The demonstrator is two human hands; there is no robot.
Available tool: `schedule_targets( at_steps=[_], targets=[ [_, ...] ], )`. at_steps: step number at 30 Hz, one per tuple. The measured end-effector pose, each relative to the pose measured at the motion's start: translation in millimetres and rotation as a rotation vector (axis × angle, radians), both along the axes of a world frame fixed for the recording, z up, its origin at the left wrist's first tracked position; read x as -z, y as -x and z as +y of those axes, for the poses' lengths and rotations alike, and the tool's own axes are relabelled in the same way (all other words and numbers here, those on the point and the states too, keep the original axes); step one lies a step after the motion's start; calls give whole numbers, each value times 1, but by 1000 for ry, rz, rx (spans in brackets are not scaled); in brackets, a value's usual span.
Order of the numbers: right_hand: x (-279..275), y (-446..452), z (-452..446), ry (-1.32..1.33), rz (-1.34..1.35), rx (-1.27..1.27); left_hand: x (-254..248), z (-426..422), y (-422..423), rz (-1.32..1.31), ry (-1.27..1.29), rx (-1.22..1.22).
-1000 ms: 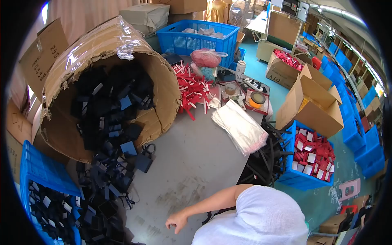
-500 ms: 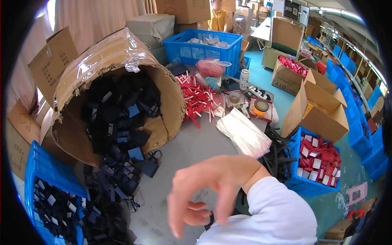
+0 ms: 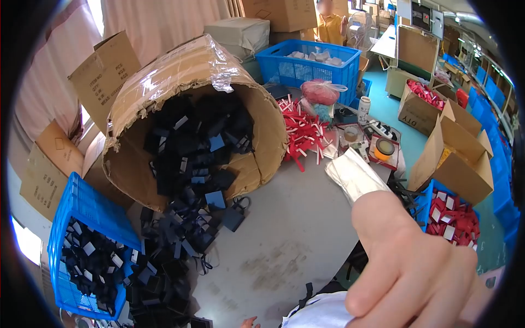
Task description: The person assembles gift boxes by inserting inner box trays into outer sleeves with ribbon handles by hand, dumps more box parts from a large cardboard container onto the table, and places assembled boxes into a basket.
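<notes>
My right hand (image 3: 418,268) is large and close to the camera at the lower right, wrist bent, back of the hand up. Its fingers bend downward and their tips are out of sight; nothing it might hold shows. Behind it lies a stack of clear plastic sleeves (image 3: 355,172), partly covered by the wrist. Of my left hand (image 3: 251,322) only a few spread fingertips show at the bottom edge, with nothing in them. Left of them, small dark bag-shaped pieces (image 3: 169,240) spill over the grey table (image 3: 295,218); one with a loop handle (image 3: 234,217) lies apart.
A torn carton (image 3: 268,147) lies on its side, full of dark pieces. Blue crates stand at the left (image 3: 98,202), back (image 3: 306,68) and right (image 3: 424,202). Red-and-white strips (image 3: 303,131), a can (image 3: 363,109) and a tape roll (image 3: 384,147) lie behind. A person (image 3: 331,27) stands far back.
My right hand has moved from the middle of the view to the lower right and turned back-up. The camera has swung left. My left fingertips have come into view at the bottom.
</notes>
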State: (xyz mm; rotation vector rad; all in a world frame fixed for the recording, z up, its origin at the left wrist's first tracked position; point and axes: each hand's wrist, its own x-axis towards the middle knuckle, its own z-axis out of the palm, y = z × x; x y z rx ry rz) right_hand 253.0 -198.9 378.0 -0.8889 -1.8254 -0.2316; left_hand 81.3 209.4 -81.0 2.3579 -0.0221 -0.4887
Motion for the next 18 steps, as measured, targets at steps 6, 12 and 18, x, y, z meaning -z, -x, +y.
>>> schedule_targets(
  at_steps=[6, 12, 18],
  targets=[
    [-1, 9, 8, -117, -85, 57, -4, -11, -3, 218, -84, 8],
    [-3, 12, 16, -228, -143, 131, -1, -16, -8, 94, -38, 42],
    [-5, 20, 15, -249, -266, 196, -16, -23, -17, 234, -44, 2]
  ],
)
